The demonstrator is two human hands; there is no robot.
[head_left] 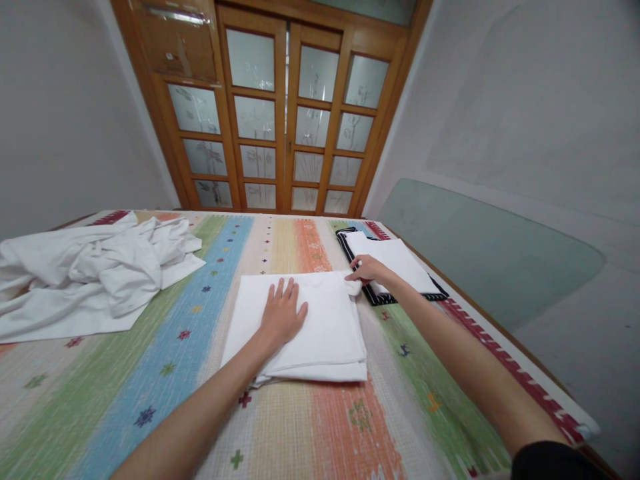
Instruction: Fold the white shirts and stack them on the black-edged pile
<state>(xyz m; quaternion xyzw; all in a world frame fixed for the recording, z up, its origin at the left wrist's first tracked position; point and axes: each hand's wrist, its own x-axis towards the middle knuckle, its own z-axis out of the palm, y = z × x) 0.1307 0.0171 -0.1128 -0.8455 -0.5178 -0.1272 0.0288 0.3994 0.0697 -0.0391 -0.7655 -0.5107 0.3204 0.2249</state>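
A white cloth [320,333], folded into a rough square with several layers at its near edge, lies in front of me. My left hand [284,312] rests flat on its upper middle, fingers spread. At the cloth's far right corner, my right hand [369,269] pinches a bit of the fabric between thumb and fingers, lifting that corner slightly. Just beyond the right hand is a folded stack with a white piece [395,257] on top of a black cloth with white stripes [373,297]; the right wrist passes over its near part.
A crumpled heap of white fabric [95,273] lies on the left of the striped, patterned bed cover [195,360]. Wooden doors with glass panes [285,120] stand beyond the far edge. A pale glass-like panel [490,247] leans along the right wall.
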